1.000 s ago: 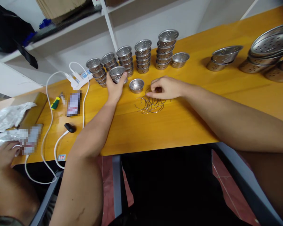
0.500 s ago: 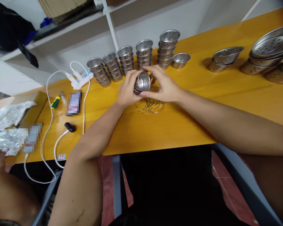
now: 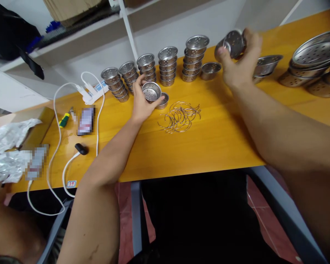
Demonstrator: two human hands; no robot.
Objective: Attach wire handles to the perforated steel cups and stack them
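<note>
My left hand point(image 3: 142, 101) is closed around a perforated metal cup point(image 3: 151, 92), its open mouth facing up. Partly behind the left thumb, a smaller metal cup point(image 3: 163, 102) rests on the table. Raised at the back right, my right hand point(image 3: 242, 64) grips what looks like more than one perforated cup point(image 3: 232, 43), tilted and blurred by motion. Below that hand a single low cup point(image 3: 210, 70) stands beside the tall stacks. A loose heap of curved thin wires point(image 3: 180, 117) lies on the table between my two arms.
Several cup stacks point(image 3: 195, 58) line the back of the table point(image 3: 181, 154). Larger oval perforated pans point(image 3: 316, 55) stand at the far right. On the left are white cables, a power strip point(image 3: 95, 93), a phone point(image 3: 87, 121) and a green-yellow tool point(image 3: 64, 120). Another person's arm point(image 3: 11, 223) shows lower left.
My hands have parted. The right one has swung up and right with perforated cups; the left keeps a cup slightly left of before. The wire heap and a small cup are now uncovered.
</note>
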